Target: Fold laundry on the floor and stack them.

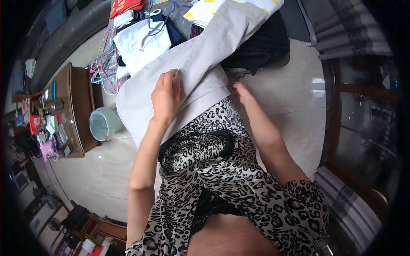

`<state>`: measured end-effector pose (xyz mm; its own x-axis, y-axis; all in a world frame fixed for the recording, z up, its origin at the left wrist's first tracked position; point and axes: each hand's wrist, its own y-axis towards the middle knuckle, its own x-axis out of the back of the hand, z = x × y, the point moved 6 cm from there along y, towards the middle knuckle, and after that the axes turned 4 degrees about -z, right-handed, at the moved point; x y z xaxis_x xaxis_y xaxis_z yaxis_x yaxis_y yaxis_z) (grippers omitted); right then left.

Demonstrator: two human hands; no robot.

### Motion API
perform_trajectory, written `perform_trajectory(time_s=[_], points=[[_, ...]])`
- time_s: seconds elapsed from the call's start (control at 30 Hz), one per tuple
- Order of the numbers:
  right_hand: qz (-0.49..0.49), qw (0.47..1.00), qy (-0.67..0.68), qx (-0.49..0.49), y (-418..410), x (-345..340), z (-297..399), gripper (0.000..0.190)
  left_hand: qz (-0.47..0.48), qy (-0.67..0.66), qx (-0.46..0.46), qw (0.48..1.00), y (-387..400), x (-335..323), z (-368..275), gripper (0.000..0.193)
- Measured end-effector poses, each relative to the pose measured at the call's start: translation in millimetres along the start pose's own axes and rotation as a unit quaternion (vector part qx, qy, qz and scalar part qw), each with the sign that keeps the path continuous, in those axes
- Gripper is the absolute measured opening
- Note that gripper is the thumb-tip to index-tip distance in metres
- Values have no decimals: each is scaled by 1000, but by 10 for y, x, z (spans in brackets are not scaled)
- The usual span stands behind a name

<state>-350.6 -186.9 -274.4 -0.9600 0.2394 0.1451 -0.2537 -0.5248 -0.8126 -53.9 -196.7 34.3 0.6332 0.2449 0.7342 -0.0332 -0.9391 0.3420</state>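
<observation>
A light grey cloth garment [205,54] lies spread before me, partly folded over, with its near edge over my lap. My left hand [166,96] rests on it, palm down with fingers loosely curved; whether it grips any cloth is hard to tell. My right hand [241,92] is beside the garment's right edge, above the floor, fingers slightly bent and nothing visible in it. Beyond the grey garment are a folded white garment [144,41], a white cloth with yellow figures [201,14] and a dark garment [262,41]. A purple clothes hanger [165,22] lies near the white garment.
Several hangers [104,65] in pink and other colours lie at the left of the pile. A lined waste bin [104,124] stands on the tiled floor by a wooden table [77,108] covered with small items. Grey curtains [352,28] hang at the right.
</observation>
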Motion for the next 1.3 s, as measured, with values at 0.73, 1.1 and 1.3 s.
perform_trajectory(time_s=[0.73,1.1,1.3], points=[[46,960,262,-88,12,-227,-865,45,161,105,-144,971,-349,-787,-703,33],[107,944,303,-75,-43,-153,-389,48,175,-40,-143,973,-125,-335,-864,23],[205,932,299,-25,-476,173,-5,44,179,-121,80,973,53,-94,-666,16]])
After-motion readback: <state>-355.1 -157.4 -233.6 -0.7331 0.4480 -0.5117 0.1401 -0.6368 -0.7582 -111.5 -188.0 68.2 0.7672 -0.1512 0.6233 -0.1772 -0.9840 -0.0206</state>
